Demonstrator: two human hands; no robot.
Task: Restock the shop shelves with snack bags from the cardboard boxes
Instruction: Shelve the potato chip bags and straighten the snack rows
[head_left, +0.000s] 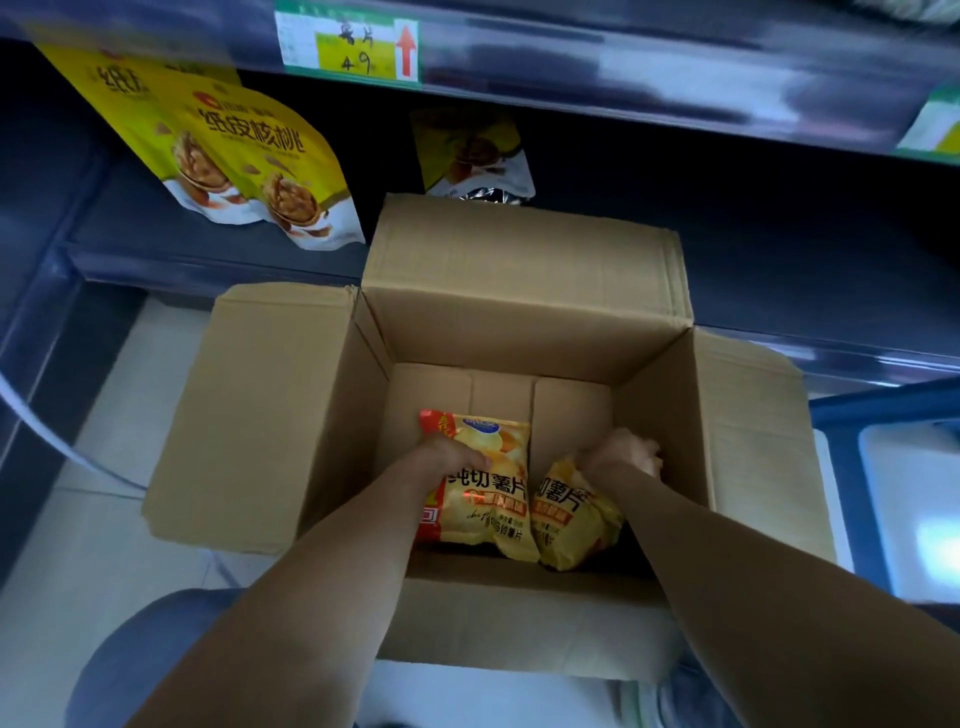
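A view from above looks down into an open cardboard box (524, 312) standing on a pale tiled floor (98, 545), pushed up against dark shop shelves (218, 262). All four of the box's flaps are folded outward. Two bare forearms reach down into it.

The left hand (451, 461) lies on a yellow chip bag (483, 499) that rests face up on the box bottom, with its fingers curled over the bag's left side in a grasp. The right hand (623, 451) is clenched around the top of a second yellow chip bag (571, 525), which is crumpled and tilted just to the right of the first, touching it.

On the shelf behind the box stand yellow walnut bags (249, 156), with another walnut bag (470, 150) further back. A green and yellow price label (348, 41) with a red arrow is fixed to the shelf edge above. A knee in blue denim (150, 670) shows at the lower left.
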